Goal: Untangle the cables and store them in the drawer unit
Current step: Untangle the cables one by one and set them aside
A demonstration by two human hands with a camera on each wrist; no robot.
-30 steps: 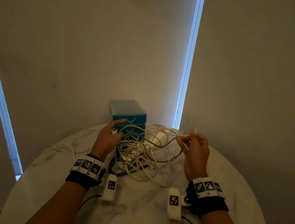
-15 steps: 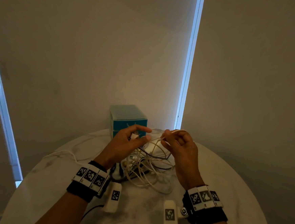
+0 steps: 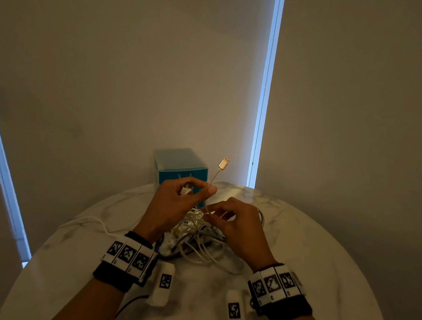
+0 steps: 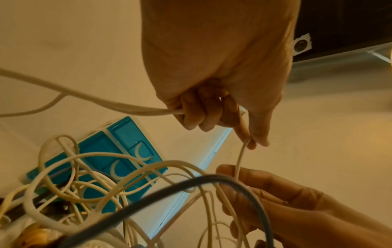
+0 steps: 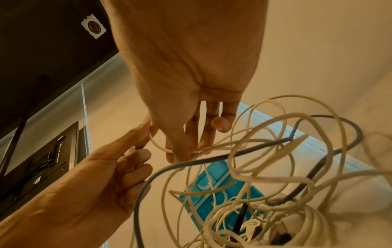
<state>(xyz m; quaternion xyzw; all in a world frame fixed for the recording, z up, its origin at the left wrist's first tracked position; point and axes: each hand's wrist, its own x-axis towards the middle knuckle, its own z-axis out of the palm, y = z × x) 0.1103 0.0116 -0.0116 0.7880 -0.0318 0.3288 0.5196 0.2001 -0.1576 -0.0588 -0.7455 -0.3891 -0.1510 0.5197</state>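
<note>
Pinching one thin white cable [image 3: 212, 182] near its gold plug [image 3: 223, 163], the left hand [image 3: 176, 202] holds it up at 12 o'clock. The right hand [image 3: 237, 225] pinches it lower, over the cable pile [image 3: 198, 242]. Pull slowly so loops slide free. The blue drawer unit [image 3: 181, 167] waits behind, closed.

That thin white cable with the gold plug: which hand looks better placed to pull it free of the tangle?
Probably the left hand: it pinches the thin white cable just below its gold plug, while the right hand steadies it near the cable pile.
</note>
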